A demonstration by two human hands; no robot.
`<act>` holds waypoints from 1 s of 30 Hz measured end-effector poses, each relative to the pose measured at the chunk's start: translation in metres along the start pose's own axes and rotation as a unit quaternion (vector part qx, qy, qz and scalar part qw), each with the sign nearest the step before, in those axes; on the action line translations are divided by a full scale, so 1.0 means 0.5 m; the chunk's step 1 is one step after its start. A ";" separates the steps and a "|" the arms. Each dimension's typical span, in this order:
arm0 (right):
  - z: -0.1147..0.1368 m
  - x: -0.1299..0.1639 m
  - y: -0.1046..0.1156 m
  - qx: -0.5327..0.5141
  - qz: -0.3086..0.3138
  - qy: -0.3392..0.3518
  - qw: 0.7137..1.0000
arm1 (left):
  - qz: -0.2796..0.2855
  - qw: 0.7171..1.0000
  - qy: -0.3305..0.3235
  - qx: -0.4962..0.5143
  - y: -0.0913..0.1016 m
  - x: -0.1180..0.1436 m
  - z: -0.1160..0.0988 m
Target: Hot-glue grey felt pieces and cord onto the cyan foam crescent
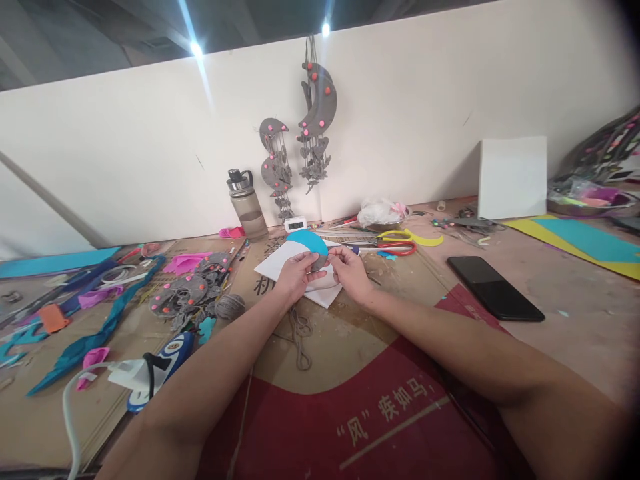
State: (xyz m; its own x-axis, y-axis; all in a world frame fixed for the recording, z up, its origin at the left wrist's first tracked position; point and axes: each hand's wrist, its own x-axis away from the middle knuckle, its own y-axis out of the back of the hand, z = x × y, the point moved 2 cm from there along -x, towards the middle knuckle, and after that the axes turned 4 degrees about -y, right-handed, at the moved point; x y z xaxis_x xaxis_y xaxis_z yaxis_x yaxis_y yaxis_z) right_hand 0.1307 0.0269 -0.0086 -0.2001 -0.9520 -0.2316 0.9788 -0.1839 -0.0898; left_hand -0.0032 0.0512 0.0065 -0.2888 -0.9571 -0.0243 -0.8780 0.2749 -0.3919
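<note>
My left hand (294, 276) is closed on a round felt piece, with a bright blue part (306, 240) on top and a grey part (320, 262) near the fingertips. At its right edge my right hand (351, 273) pinches with thumb and forefinger; whatever lies between those fingertips is too small to name. Beneath both hands lies a white sheet (273, 267). A loop of grey yarn (303, 347) trails on the cardboard below them. Just beyond are scissors with yellow and red handles (400, 247).
To the left sit grey felt pieces with pink dots (187, 293), a yarn ball (230, 307) and a glue gun (163, 367). A water bottle (247, 210) stands by the wall. The phone (493, 287) lies right. Grey moon ornaments (323, 100) hang ahead.
</note>
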 end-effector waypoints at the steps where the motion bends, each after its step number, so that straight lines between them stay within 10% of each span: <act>1: 0.000 0.000 -0.001 -0.010 0.006 -0.007 1.000 | 0.000 1.000 0.000 0.000 0.000 0.000 0.000; 30: -0.009 -0.004 0.004 0.003 -0.029 -0.014 0.999 | 0.033 0.996 -0.027 -0.074 0.010 -0.005 0.009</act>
State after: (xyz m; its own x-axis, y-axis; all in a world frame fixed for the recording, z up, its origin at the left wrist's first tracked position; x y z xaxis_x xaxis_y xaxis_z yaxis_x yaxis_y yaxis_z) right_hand 0.1331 0.0297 -0.0128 -0.2554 -0.9459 -0.1999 0.9659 -0.2404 -0.0965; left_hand -0.0053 0.0547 0.0007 -0.3306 -0.9387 -0.0974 -0.9053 0.3446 -0.2485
